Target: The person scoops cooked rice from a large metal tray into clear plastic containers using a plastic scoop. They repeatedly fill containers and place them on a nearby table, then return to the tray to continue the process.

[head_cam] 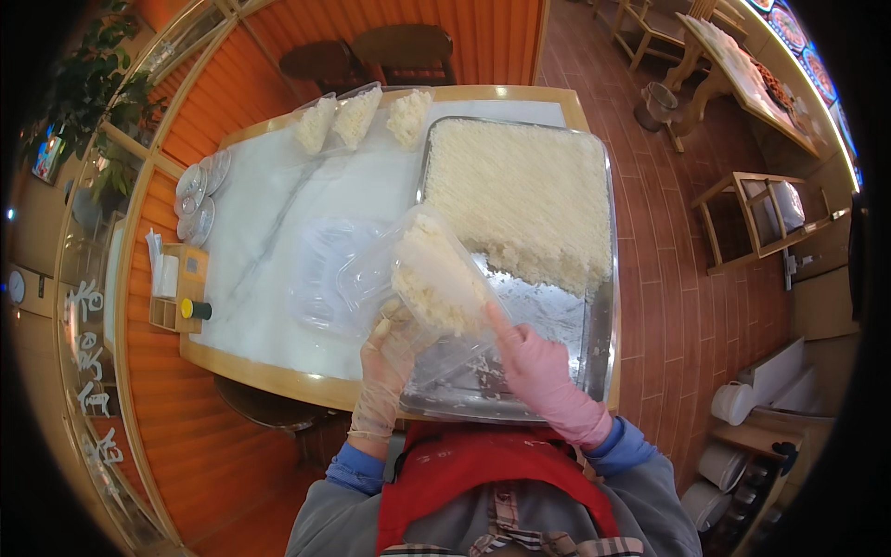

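Observation:
My left hand (391, 348), in a clear plastic glove, holds a clear plastic container (438, 275) from its lower left side. A white, rice-like crumbly food (445, 278) lies inside, with a pale flat patch on it. My right hand (539, 369), in a pink glove, has its index finger at the container's right edge; whether it also grips the rim I cannot tell. Below and to the right is a large metal tray (609, 327). A thick flat layer of the same white food (518, 195) covers its far part, with a ragged near edge. Scraps lie on the tray's bare near part.
Empty clear containers (334, 271) are stacked on the marble-topped table (257, 278). Several filled containers (317, 125) stand at its far edge. Glass dishes (198, 202), a wooden napkin holder (186, 278) and a yellow-lidded jar (196, 309) are at the left. A wooden chair (759, 216) stands at right.

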